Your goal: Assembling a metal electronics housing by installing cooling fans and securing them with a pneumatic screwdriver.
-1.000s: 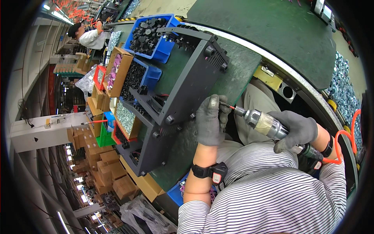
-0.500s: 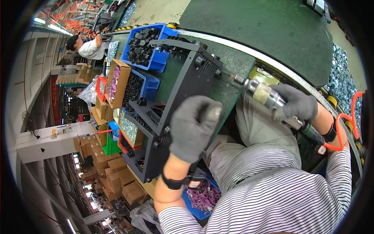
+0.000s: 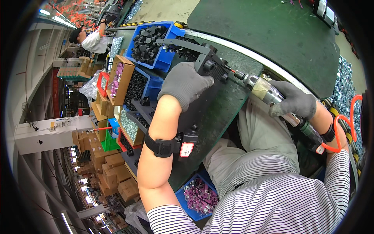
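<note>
A black metal housing (image 3: 208, 64) with ribbed vents and round black feet stands on the green work surface. My left hand (image 3: 183, 84), in a grey glove, grips the housing near its upper end, the thumb lying along its near side; the other fingertips are hidden behind it. In my gloved right hand (image 3: 294, 100) is a silver air screwdriver (image 3: 265, 93), its fingers wrapped round the body. The bit points left at the end of the housing, by a round foot; whether it touches a screw I cannot tell. An orange air hose (image 3: 343, 117) runs from the tool's rear.
Blue bins of black round caps (image 3: 147, 41) and small black parts (image 3: 136, 87) stand beyond the housing. Cartons with purple parts (image 3: 116, 80) and silver screws (image 3: 130, 126) are at left. A blue tray of purple parts (image 3: 200, 197) sits below. Another person (image 3: 93, 41) works far left.
My left hand has moved up and away from me, onto the housing's upper end. The housing has shifted slightly, and the screwdriver's bit now lies right against its end region.
</note>
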`<state>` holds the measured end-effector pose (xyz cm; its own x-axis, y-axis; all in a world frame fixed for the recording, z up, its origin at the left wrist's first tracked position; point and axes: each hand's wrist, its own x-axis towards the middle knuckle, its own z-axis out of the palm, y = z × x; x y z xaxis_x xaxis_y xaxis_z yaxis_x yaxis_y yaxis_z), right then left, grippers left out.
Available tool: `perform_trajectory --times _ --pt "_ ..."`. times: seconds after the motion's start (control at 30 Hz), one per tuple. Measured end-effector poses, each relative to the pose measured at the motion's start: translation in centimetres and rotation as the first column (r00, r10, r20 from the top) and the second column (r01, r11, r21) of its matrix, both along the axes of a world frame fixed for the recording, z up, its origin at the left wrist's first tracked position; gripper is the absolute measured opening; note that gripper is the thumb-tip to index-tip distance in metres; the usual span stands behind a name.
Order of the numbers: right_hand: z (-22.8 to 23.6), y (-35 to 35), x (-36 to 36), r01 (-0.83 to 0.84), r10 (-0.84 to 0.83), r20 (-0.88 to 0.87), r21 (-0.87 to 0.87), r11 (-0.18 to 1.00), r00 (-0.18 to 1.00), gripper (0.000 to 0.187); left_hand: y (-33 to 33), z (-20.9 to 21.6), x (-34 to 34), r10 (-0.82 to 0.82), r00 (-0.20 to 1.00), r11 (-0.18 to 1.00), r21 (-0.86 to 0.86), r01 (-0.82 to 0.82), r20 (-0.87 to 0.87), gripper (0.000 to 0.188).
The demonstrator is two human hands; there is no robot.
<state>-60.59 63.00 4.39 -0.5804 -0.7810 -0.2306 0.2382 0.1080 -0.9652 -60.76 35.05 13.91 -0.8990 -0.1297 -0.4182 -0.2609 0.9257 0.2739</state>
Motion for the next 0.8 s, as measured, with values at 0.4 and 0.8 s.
perform_trajectory --times 0.4,0.8 --pt "0.4 -0.6 -0.7 -0.042 0.045 -0.037 0.069 0.997 0.998 0.053 -1.0 -0.8 -0.2 -0.096 0.993 0.991 0.091 0.102 -0.062 0.031" --pt "0.5 -0.2 -0.1 0.018 0.000 -0.229 0.075 0.997 0.973 0.059 -0.4 0.1 0.8 -0.267 0.890 0.964 -0.118 0.240 -0.369 0.030"
